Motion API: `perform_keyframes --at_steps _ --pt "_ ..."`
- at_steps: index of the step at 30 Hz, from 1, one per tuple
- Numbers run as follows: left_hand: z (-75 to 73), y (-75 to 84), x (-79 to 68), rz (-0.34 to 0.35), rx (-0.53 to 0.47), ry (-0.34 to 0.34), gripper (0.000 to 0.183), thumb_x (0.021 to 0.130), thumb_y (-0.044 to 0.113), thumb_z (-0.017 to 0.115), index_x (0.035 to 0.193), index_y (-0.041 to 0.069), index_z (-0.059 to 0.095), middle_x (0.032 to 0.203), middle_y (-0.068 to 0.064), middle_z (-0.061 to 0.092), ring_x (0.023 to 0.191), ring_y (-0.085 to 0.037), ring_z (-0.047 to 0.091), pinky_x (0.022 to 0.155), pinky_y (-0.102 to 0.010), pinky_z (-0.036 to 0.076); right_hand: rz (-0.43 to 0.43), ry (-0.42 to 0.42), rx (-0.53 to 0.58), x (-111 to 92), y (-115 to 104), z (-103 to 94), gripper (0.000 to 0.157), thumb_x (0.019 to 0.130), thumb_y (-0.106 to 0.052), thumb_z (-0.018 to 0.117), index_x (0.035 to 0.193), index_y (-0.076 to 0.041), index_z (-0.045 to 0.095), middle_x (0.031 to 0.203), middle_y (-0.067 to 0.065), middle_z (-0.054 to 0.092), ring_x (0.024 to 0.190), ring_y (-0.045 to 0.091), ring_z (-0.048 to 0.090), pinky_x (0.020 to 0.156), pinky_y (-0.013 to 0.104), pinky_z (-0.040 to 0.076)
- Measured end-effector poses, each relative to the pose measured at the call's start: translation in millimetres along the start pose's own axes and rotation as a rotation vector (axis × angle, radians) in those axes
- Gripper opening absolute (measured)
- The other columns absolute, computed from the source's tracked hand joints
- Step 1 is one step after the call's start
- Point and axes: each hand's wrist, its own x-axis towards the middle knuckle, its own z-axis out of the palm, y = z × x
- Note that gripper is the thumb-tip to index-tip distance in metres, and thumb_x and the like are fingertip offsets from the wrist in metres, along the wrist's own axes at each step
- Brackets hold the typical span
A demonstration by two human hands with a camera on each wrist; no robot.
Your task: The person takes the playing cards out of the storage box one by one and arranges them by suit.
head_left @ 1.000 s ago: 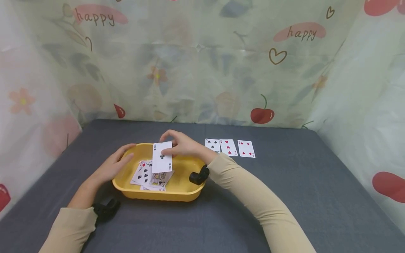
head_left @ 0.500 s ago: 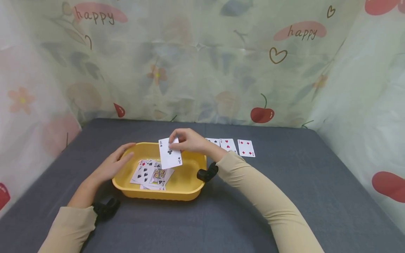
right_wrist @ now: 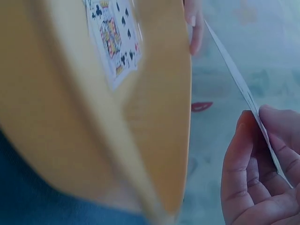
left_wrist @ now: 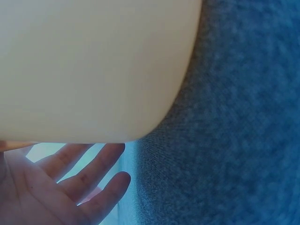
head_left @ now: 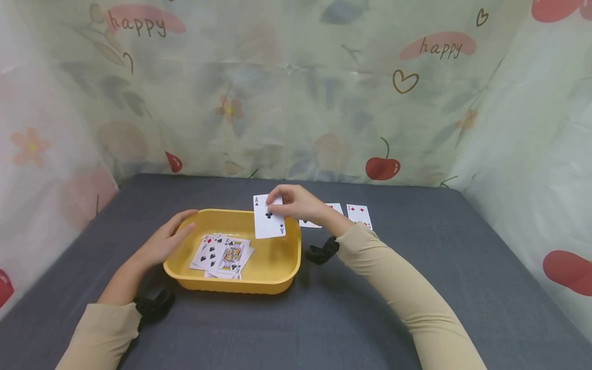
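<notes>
Between thumb and fingers, my right hand (head_left: 299,203) pinches an ace of clubs (head_left: 269,226) by its upper right part. The card is held above the right end of a yellow plastic basin (head_left: 231,288), its face turned toward me. Seen edge-on in the right wrist view, the ace (right_wrist: 234,70) is a thin white strip. My left hand (head_left: 166,239) rests at the basin's left rim with its fingers extended; in the left wrist view its fingers (left_wrist: 89,176) lie spread beside the basin wall (left_wrist: 93,70). Inside the basin a loose pile of cards has a king of clubs (head_left: 233,255) on top.
Behind my right hand, face-up cards lie in a row on the dark grey tablecloth (head_left: 296,334), the four of diamonds (head_left: 359,215) at the right end. My right wrist partly covers the row. A printed curtain (head_left: 287,103) hangs behind the table.
My right hand has moved right with the ace of clubs, from over the card pile to over the basin's right end, uncovering the king of clubs. The left hand has stayed in place.
</notes>
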Motion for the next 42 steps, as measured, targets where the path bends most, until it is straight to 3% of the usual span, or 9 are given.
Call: perform_keyframes --at_steps 3,12,21,25,32,36,42 --pt "0.0 0.5 -0.1 -0.005 0.005 0.0 0.059 0.101 0.038 0.036 0.146 0.004 0.023 0.148 -0.027 0.027 0.133 -0.043 0.032 0.104 -0.058 0.027 0.02 0.019 0.002 -6 6 -6.9 0.016 0.088 -0.018 0.065 0.102 -0.012 0.063 0.068 0.001 0.055 0.064 0.016 0.048 0.063 0.027 0.044" --pt "0.2 2.1 -0.6 -0.001 0.008 0.005 0.058 0.101 0.037 0.035 0.146 0.003 0.023 0.147 -0.027 0.028 0.132 -0.043 0.032 0.105 -0.058 0.027 0.078 0.079 0.061 -18 32 -28.4 0.023 0.088 -0.019 0.064 0.108 -0.01 0.061 0.104 0.008 0.064 0.084 0.014 0.057 0.077 0.03 0.052" --pt "1.0 1.3 -0.3 -0.014 0.012 0.004 0.058 0.101 0.039 0.034 0.146 0.004 0.023 0.147 -0.027 0.028 0.131 -0.043 0.034 0.104 -0.058 0.028 0.139 0.134 0.033 -30 51 -43.8 0.027 0.088 -0.021 0.064 0.112 -0.01 0.059 0.116 0.01 0.059 0.093 0.02 0.054 0.077 0.027 0.051" --pt "0.9 1.6 -0.2 -0.014 0.011 0.004 0.058 0.101 0.039 0.034 0.146 0.005 0.023 0.147 -0.026 0.028 0.131 -0.042 0.034 0.103 -0.057 0.029 0.17 0.165 0.025 -35 58 -49.5 0.029 0.088 -0.022 0.064 0.114 -0.011 0.058 0.116 0.01 0.058 0.094 0.021 0.053 0.077 0.028 0.051" --pt "0.8 1.4 -0.1 -0.006 0.006 0.005 0.057 0.101 0.038 0.035 0.146 0.005 0.023 0.147 -0.026 0.029 0.131 -0.042 0.034 0.103 -0.057 0.029 0.202 0.204 0.008 -43 73 -58.9 0.032 0.087 -0.024 0.065 0.116 -0.011 0.058 0.093 0.009 0.054 0.075 0.019 0.051 0.078 0.039 0.051" --pt "0.7 1.3 -0.1 -0.005 0.003 0.001 0.058 0.101 0.038 0.035 0.146 0.005 0.023 0.147 -0.026 0.029 0.131 -0.041 0.034 0.103 -0.056 0.029 0.216 0.222 0.004 -48 80 -63.9 0.035 0.088 -0.025 0.064 0.12 -0.013 0.057 0.103 0.01 0.056 0.081 0.018 0.053 0.082 0.04 0.051" --pt "0.6 1.9 -0.2 -0.009 0.009 -0.002 0.058 0.101 0.038 0.035 0.147 0.005 0.023 0.147 -0.026 0.028 0.132 -0.041 0.033 0.104 -0.057 0.028 0.225 0.253 0.054 -56 94 -74.4 0.04 0.089 -0.021 0.062 0.126 -0.01 0.053 0.119 0.016 0.058 0.088 0.018 0.055 0.081 0.031 0.048"
